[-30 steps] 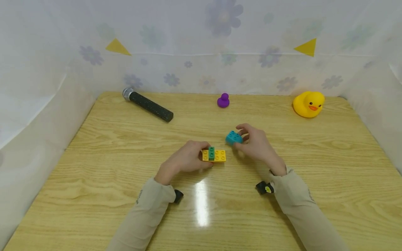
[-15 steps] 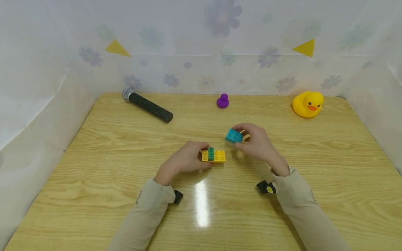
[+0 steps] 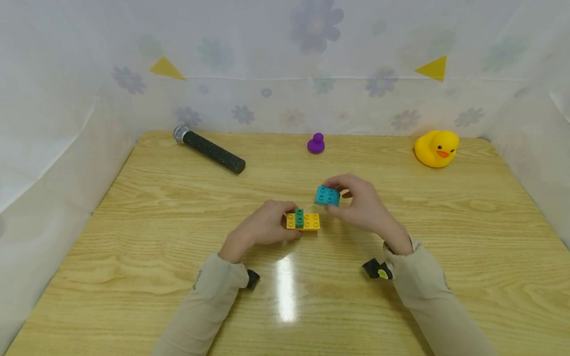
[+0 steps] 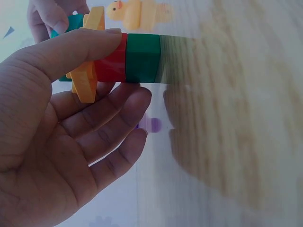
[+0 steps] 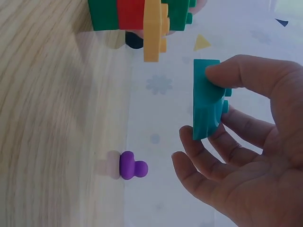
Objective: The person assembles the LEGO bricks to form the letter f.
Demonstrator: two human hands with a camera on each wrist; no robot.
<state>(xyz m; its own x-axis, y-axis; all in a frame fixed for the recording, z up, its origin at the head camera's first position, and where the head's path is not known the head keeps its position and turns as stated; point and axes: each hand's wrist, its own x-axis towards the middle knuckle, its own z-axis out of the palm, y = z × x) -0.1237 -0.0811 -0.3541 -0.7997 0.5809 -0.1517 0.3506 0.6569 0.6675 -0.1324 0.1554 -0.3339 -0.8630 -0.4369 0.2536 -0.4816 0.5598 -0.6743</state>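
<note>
My left hand [image 3: 264, 223] holds a small stack of toy bricks between thumb and fingers. A yellow brick [image 3: 312, 221] with studs spans the stack, and a narrow green brick [image 3: 299, 218] sits on its left part. Below the yellow one, the left wrist view shows a red brick [image 4: 111, 66] and, at the bottom, another green brick [image 4: 143, 57] standing on the table. My right hand [image 3: 362, 205] pinches a teal brick [image 3: 327, 196] with a curved side, studs upward. It hangs behind and to the right of the stack, apart from it.
A black microphone [image 3: 211, 151] lies at the back left of the wooden table [image 3: 178, 222]. At the back stands a small purple duck [image 3: 316, 143], with a larger yellow duck [image 3: 436, 149] at the back right. Flower-patterned sheeting [image 3: 267, 59] closes off the back.
The right hand has brought the teal brick slightly left, closer to the stack, and turned it so its studs line up more squarely. The left hand and its stack have stayed in place.
</note>
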